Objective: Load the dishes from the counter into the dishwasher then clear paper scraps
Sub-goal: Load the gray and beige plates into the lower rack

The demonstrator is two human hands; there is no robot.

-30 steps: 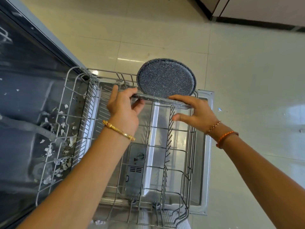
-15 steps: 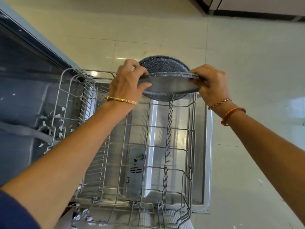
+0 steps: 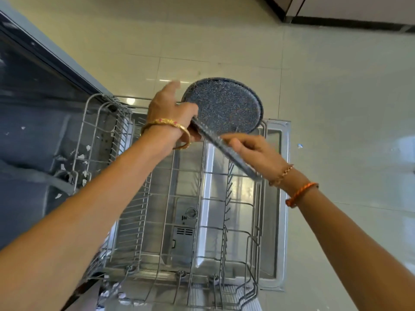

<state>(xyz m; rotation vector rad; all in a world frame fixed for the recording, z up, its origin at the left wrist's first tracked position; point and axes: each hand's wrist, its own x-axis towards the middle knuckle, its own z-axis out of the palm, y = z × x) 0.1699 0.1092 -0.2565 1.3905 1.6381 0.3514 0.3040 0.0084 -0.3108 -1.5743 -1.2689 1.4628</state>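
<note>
We observe two speckled dark plates at the far end of the dishwasher rack (image 3: 170,198), toward twelve o'clock in the frame. The rear plate (image 3: 226,106) stands on edge with its broad face toward us, its lower rim behind the rack's far wire. The front plate (image 3: 226,149) appears edge-on as a long narrow band running from ten o'clock to four o'clock, held above the rack; whether it touches any tine we cannot tell.

The left hand (image 3: 170,111) grips the upper-left end of the front plate, fingers curled over the rim, with one finger raised and blurred. A gold bangle (image 3: 167,123) sits on that wrist. The right hand (image 3: 256,151) pinches the front plate near its middle, thumb on the near side and fingers across the far side. A beaded bracelet (image 3: 281,175) and an orange cord band (image 3: 302,194) circle the right wrist.

The rack is drawn out over the lowered dishwasher door (image 3: 275,198); its rows of tines carry no other dishes that we can see. At nine o'clock, inside the dark dishwasher tub (image 3: 33,131), white paper scraps (image 3: 83,157) lie scattered beside the rack's left wall. More scraps (image 3: 116,292) lie at six o'clock below the rack's near edge. A small scrap (image 3: 299,145) lies on the tiled floor (image 3: 348,108) at three o'clock, apart from the door.
</note>
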